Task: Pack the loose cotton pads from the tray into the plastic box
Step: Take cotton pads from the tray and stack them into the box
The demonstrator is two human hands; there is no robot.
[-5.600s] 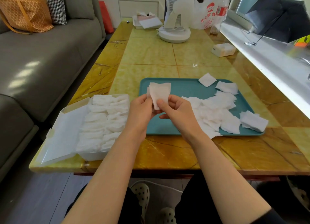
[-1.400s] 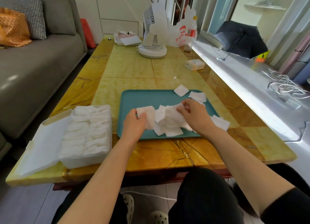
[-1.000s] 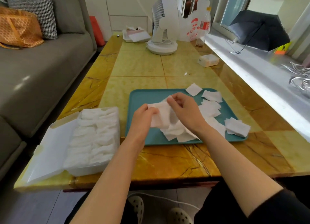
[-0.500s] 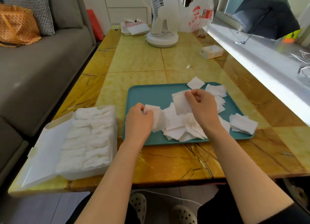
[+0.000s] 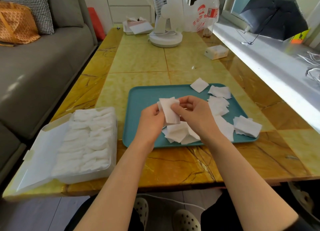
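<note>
Pinching small pad stack (image 5: 170, 112) between both hands, left hand (image 5: 151, 121), right hand (image 5: 195, 116), above tray (image 5: 143, 99).

One tray (image 5: 147, 99), one plastic box (image 5: 83, 176), one fan (image 5: 165, 38); cotton pads (image 5: 247, 126) overlap, uncountable.

Grey sofa (image 5: 43, 66) fills the upper left, houndstooth cushion (image 5: 40, 9) against its back. Yellow marbled table (image 5: 138, 61) runs up the centre, white fan (image 5: 165, 23) at its far end. Daylit windowsill (image 5: 270, 57) on the right, carrying what looks like a black umbrella (image 5: 275, 14).
</note>
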